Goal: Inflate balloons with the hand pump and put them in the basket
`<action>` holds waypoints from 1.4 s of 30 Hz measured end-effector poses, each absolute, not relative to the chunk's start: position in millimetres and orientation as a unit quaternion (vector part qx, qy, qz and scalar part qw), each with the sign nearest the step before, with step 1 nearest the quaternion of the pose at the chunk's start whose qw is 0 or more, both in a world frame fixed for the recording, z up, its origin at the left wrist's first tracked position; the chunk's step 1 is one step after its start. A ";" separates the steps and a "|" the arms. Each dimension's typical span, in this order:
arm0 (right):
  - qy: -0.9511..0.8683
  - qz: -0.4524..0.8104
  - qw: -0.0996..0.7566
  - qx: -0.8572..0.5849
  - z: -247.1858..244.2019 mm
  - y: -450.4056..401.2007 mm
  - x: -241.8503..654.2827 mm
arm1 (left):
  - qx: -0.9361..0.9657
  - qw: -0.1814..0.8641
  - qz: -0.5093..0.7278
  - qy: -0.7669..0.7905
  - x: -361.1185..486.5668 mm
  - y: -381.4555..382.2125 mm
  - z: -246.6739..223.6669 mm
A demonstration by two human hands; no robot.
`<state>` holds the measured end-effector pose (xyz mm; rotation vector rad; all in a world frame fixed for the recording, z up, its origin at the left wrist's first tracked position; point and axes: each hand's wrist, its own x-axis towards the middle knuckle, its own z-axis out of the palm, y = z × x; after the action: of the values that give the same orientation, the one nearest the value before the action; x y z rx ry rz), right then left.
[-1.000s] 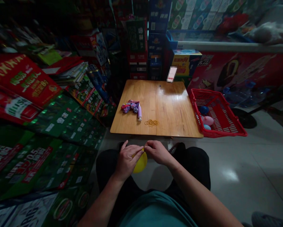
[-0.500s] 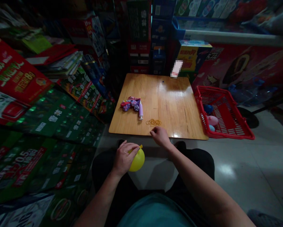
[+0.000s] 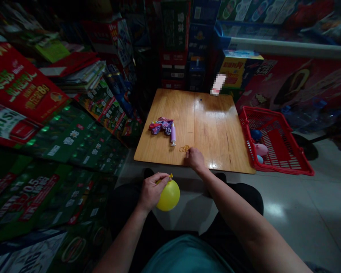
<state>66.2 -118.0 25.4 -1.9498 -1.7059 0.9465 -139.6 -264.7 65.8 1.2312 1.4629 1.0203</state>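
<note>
A small inflated yellow balloon [image 3: 170,195] hangs beneath my left hand [image 3: 153,191], whose thumb and fingers pinch it at the neck, in front of the table edge. On the near part of the wooden table [image 3: 210,132] lies a loose pile of tan rubber bands [image 3: 184,148]. Bent fingers of my right hand [image 3: 195,158] reach the right side of that pile and cover part of it; whatever sits between the fingertips is hidden. Farther left rest a lilac balloon pump [image 3: 173,135] and a heap of purple and red uninflated balloons [image 3: 161,125].
Right of the table stands a red plastic basket [image 3: 281,140] with blue, pink and light-blue balloons inside. Green drink cartons [image 3: 70,140] are stacked close on the left. More boxes [image 3: 174,57] and a freezer [image 3: 284,41] line the back. A pixelated patch covers something at the table's far edge.
My right hand has moved forward from the table's near edge onto the rubber bands. My left hand keeps its pinch on the balloon. The whole view has shifted slightly.
</note>
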 end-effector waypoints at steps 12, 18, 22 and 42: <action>-0.529 0.681 0.286 -0.417 106.0 -172.4 88.6 | 0.361 0.652 0.500 0.440 -107.7 -245.3 108.9; -0.545 0.690 0.257 -0.401 141.7 -204.3 90.2 | 0.342 0.697 0.489 0.398 -91.2 -260.7 121.4; -0.498 0.707 0.301 -0.402 145.1 -218.8 93.1 | 0.327 0.681 0.496 0.428 -85.6 -272.7 121.2; -0.355 0.755 0.405 -0.374 143.2 -246.4 83.7 | 0.333 0.661 0.499 0.452 -74.2 -286.1 124.2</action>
<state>83.7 -246.4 143.2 -0.9450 -0.8973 1.9056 -74.2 -286.1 124.2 0.7527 1.0219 1.1287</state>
